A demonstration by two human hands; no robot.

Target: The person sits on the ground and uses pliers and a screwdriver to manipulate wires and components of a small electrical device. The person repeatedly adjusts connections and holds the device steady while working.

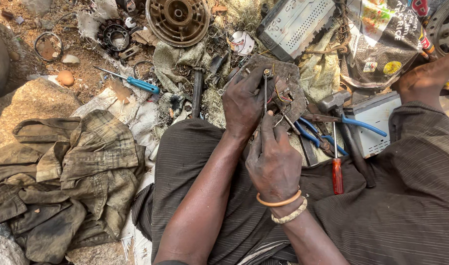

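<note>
My left hand point(244, 103) grips a dirty, rounded circuit board point(283, 81) with coloured wires, holding it above my lap. My right hand point(272, 159), with two bracelets at the wrist, pinches a thin metal tool point(265, 91) that stands upright against the board; its tip touches the board's upper edge. Both hands are close together over dark striped cloth on my legs.
Blue-handled pliers point(332, 130), a red-handled screwdriver point(337, 169) and a hammer point(340, 110) lie right of the hands. A blue screwdriver point(136, 82), a round metal part point(178, 19), a grey car-radio case point(293, 22), a white box point(377, 120) and crumpled clothes point(62, 181) lie around on dirt.
</note>
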